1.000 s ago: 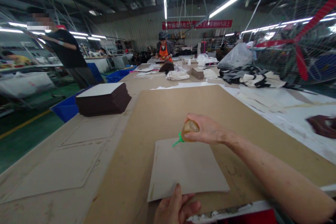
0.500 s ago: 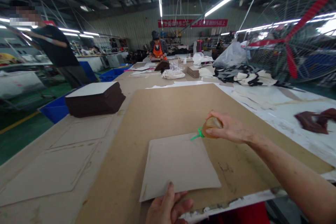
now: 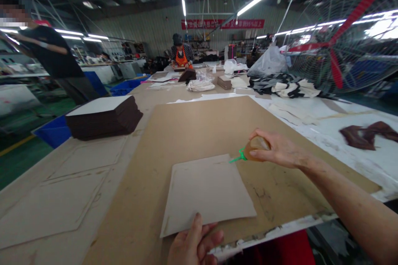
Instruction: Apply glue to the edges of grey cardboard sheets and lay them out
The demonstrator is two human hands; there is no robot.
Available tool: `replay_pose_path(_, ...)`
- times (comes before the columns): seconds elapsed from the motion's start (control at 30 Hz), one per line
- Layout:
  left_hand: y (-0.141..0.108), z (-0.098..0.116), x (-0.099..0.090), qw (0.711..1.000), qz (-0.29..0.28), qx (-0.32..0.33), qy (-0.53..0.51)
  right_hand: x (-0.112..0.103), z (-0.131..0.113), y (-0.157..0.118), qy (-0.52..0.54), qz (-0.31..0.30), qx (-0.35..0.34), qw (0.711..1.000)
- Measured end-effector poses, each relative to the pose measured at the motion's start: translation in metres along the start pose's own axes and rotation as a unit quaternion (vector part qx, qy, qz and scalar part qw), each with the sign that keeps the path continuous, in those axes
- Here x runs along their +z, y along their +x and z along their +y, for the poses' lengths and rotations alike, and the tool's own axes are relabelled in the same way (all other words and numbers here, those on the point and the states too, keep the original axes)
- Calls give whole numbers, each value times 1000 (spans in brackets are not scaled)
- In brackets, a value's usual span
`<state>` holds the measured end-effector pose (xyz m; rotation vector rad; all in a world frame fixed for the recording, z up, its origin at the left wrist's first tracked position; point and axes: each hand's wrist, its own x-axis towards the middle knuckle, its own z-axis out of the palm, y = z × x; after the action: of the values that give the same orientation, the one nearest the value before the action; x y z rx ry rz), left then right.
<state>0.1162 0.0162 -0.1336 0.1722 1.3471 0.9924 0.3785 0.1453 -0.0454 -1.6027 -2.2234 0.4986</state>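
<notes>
A flat beige panel [image 3: 208, 192] lies on the large brown board [image 3: 199, 128], with thin smears along its left and far edges. My left hand [image 3: 195, 242] pinches the panel's near edge, thumb on top and fingers underneath. In my right hand [image 3: 280, 149] is a glue bottle [image 3: 258, 144], amber and squeezable, tipped to the left. Its green nozzle [image 3: 239, 156] points at the panel's far right corner; whether the tip touches cannot be made out.
To the left stands a stack of dark brown panels [image 3: 104, 120] with a pale top. A blue bin [image 3: 51, 130] sits behind it. Brown scraps [image 3: 367, 134] lie on the right, below a large fan [image 3: 332, 43]. Farther off, a person in an orange apron [image 3: 181, 56] works at the table.
The glue bottle's nozzle has shifted slightly toward the panel's right corner. My left hand keeps its hold on the near edge. The whole view has shifted a little.
</notes>
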Motion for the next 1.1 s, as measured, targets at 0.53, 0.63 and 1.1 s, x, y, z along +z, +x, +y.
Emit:
replay_pose_path(0.53,-9,3,9,998,49,27,22,-4,4,-41,39,-30,-48,998)
replay_pose_path(0.63,-11,4,10,998,51,30,17,-1,8,-50,41,-25,-64,997)
replay_pose_path(1.1,-17,4,10,998,32,42,16,6,23,-102,134,-32,-38,990)
